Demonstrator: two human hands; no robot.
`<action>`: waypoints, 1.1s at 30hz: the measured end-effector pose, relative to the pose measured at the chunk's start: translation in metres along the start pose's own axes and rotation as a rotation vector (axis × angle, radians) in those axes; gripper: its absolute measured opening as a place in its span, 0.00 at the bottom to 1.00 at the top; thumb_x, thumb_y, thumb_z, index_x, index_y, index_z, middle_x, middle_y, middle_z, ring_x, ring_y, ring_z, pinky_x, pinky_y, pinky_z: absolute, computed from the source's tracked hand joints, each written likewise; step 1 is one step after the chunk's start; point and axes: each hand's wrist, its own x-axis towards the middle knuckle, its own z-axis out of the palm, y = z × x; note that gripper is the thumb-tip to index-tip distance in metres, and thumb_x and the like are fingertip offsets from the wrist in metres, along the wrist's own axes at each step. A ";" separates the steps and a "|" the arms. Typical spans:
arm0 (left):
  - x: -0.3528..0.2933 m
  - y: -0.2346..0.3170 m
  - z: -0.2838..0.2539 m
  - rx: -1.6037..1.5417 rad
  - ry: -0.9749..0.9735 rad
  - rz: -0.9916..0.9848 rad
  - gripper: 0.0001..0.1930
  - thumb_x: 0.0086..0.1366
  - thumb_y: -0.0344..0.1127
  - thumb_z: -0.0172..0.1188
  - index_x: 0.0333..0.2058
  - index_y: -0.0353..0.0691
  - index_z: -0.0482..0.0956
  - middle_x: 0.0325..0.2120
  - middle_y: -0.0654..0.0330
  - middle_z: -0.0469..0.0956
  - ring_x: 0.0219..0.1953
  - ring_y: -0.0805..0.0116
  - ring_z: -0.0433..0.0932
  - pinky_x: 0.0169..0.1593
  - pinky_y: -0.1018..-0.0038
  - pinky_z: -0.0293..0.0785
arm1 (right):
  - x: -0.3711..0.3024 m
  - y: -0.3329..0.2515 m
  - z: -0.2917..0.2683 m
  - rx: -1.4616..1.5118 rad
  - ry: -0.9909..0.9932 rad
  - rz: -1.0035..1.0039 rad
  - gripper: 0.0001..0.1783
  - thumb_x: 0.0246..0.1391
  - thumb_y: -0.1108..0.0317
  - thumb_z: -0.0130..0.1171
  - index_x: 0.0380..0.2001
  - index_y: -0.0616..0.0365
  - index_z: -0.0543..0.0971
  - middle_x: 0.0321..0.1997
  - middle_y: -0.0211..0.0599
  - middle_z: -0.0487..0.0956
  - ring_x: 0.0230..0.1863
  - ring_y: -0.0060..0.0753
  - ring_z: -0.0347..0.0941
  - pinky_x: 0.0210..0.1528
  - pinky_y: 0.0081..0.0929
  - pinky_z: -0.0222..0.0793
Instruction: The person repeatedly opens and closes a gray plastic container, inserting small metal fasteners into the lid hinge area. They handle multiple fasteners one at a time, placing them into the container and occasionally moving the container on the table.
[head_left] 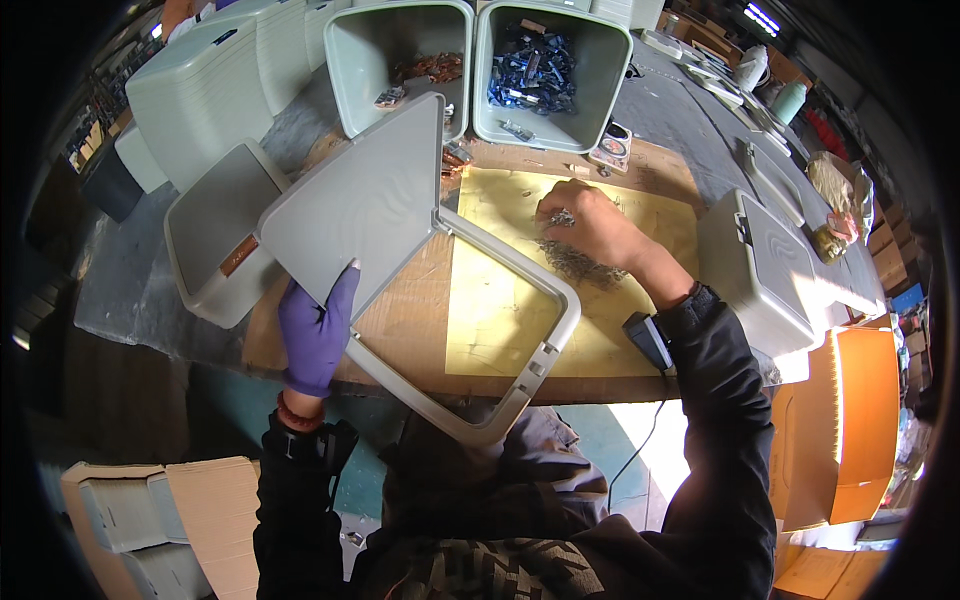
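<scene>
My left hand [318, 330], in a purple glove, grips the lower edge of a grey plastic bin lid [350, 195], thumb on its face. The lid's flap stands tilted up, hinged to an open rectangular frame [515, 270] that reaches over the bench edge toward me. My bare right hand [600, 230] is over the yellow sheet [490, 330], fingers curled together around a few small metal pieces [563, 217]. Just below it lies a loose pile of small dark metal parts [580, 264]. They are too small to name exactly.
Two bins on their sides [335, 70] [618, 60] stand behind, holding copper-coloured and blue packets. A grey bin [225, 220] is at left, beside stacked bins [200, 90]. Another closed bin [760, 270] sits at right, near a dark corded device [650, 342]. Cardboard boxes [215, 510] flank the bench.
</scene>
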 end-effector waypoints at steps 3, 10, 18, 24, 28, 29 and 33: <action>-0.002 -0.009 0.002 -0.064 -0.039 -0.080 0.10 0.70 0.31 0.64 0.44 0.28 0.80 0.34 0.57 0.82 0.35 0.70 0.78 0.42 0.72 0.74 | 0.002 -0.002 0.009 -0.053 -0.052 -0.024 0.13 0.49 0.71 0.68 0.39 0.63 0.81 0.43 0.45 0.82 0.48 0.48 0.78 0.55 0.38 0.73; -0.005 -0.011 0.000 -0.073 -0.063 -0.083 0.11 0.73 0.34 0.61 0.43 0.28 0.80 0.32 0.57 0.82 0.34 0.70 0.77 0.42 0.72 0.74 | 0.015 0.002 0.004 -0.064 -0.259 0.085 0.11 0.48 0.70 0.68 0.35 0.63 0.82 0.36 0.44 0.82 0.42 0.46 0.80 0.48 0.38 0.75; -0.003 0.000 0.001 0.004 -0.061 -0.067 0.12 0.72 0.35 0.61 0.43 0.28 0.81 0.31 0.48 0.83 0.32 0.62 0.82 0.38 0.70 0.75 | 0.003 0.002 -0.010 0.592 0.069 0.197 0.07 0.51 0.75 0.70 0.32 0.63 0.81 0.32 0.36 0.85 0.33 0.25 0.80 0.41 0.25 0.76; -0.008 0.019 0.014 0.069 -0.089 0.013 0.12 0.71 0.35 0.62 0.42 0.29 0.83 0.33 0.44 0.84 0.34 0.49 0.85 0.39 0.65 0.78 | -0.004 0.005 -0.005 0.804 0.167 0.274 0.06 0.54 0.80 0.67 0.36 0.65 0.81 0.34 0.35 0.85 0.36 0.23 0.82 0.42 0.22 0.79; -0.009 0.018 0.017 0.054 -0.061 0.002 0.12 0.71 0.35 0.62 0.42 0.29 0.83 0.33 0.44 0.84 0.34 0.49 0.85 0.39 0.64 0.78 | -0.006 0.012 -0.005 0.981 0.177 0.450 0.07 0.54 0.81 0.65 0.38 0.66 0.83 0.35 0.38 0.85 0.36 0.28 0.84 0.42 0.25 0.83; -0.010 0.016 0.017 0.053 -0.071 -0.004 0.12 0.71 0.34 0.62 0.42 0.29 0.83 0.33 0.44 0.85 0.35 0.49 0.85 0.39 0.65 0.77 | -0.007 0.013 -0.005 1.057 0.186 0.528 0.08 0.55 0.82 0.64 0.38 0.66 0.83 0.35 0.39 0.85 0.36 0.29 0.84 0.42 0.26 0.84; -0.011 0.011 0.016 0.036 -0.074 -0.010 0.12 0.71 0.34 0.62 0.43 0.29 0.83 0.34 0.45 0.85 0.35 0.50 0.85 0.39 0.65 0.77 | -0.014 0.018 -0.006 1.179 0.221 0.510 0.05 0.57 0.80 0.64 0.37 0.66 0.84 0.35 0.38 0.86 0.35 0.31 0.85 0.41 0.27 0.85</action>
